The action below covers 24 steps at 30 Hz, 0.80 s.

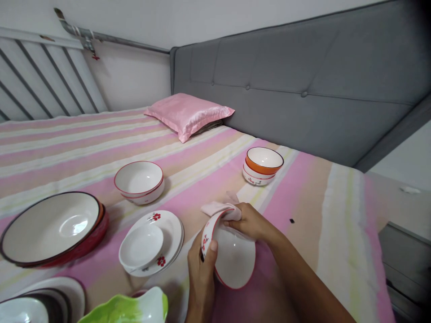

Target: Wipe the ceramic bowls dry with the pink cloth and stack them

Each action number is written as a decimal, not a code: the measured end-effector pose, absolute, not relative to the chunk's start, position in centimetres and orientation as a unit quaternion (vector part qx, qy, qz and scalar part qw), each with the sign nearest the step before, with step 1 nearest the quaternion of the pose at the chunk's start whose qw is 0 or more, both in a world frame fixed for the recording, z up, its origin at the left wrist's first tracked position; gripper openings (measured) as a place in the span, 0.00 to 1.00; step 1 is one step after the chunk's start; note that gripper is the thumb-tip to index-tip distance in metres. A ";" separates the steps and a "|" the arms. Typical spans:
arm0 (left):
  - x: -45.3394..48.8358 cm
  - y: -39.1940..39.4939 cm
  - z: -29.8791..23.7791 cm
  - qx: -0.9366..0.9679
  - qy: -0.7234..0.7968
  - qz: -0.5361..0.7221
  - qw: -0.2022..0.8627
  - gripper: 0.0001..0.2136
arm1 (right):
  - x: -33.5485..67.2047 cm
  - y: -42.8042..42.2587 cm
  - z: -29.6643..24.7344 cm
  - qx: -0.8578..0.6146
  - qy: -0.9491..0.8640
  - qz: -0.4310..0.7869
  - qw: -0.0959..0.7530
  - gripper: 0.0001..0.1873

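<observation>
While left hand (202, 267) grips bowl (235, 260), right hand (251, 220) holds cloth (215, 207); plates (172, 228) nearby.

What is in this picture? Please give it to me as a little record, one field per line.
Left hand: holds the side of a red-rimmed bowl, thumb inside
Right hand: holds a pale pink cloth at that bowl's rim
Bowl pose: tilted
Left of hands: floral plates under a small white bowl
Beyond hands: bowl stack, orange one on top
Surface: striped bedspread
Background: pink pillow, gray headboard
</observation>
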<state>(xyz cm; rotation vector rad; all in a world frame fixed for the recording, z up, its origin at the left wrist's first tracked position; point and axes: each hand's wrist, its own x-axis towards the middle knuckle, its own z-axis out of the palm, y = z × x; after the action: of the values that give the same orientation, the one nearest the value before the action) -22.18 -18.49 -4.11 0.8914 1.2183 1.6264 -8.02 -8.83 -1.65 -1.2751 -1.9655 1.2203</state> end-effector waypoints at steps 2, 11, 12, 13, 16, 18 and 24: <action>-22.1 -18.4 -4.2 0.345 0.479 0.682 0.433 0.34 | -8.4 -8.9 -1.7 -0.465 -0.687 0.486 0.273 0.06; -20.9 -18.7 -3.5 0.389 0.544 0.665 0.333 0.49 | -11.3 -9.6 -2.6 -0.470 -0.397 0.680 0.399 0.19; -20.6 -18.7 -3.3 0.396 0.559 0.655 0.319 0.49 | -11.6 -9.8 -2.7 -0.461 -0.382 0.692 0.402 0.20; -20.5 -18.8 -3.3 0.402 0.571 0.647 0.307 0.48 | -11.9 -10.0 -2.7 -0.457 -0.371 0.702 0.401 0.21; -20.4 -18.7 -3.4 0.402 0.596 0.641 0.270 0.47 | -12.5 -10.5 -2.6 -0.460 -0.365 0.715 0.380 0.23; -20.8 -18.7 -3.7 0.397 0.611 0.638 0.250 0.45 | -12.7 -10.8 -2.4 -0.465 -0.379 0.713 0.364 0.23; -21.8 -18.5 -4.4 0.413 0.619 0.618 0.252 0.37 | -12.1 -10.7 -2.2 -0.471 -0.423 0.688 0.356 0.18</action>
<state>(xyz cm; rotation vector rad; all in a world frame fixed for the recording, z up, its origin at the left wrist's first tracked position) -21.79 -18.50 -4.41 1.1227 1.6849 1.6822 -12.08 -10.72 -2.25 -1.2159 -1.0916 1.7777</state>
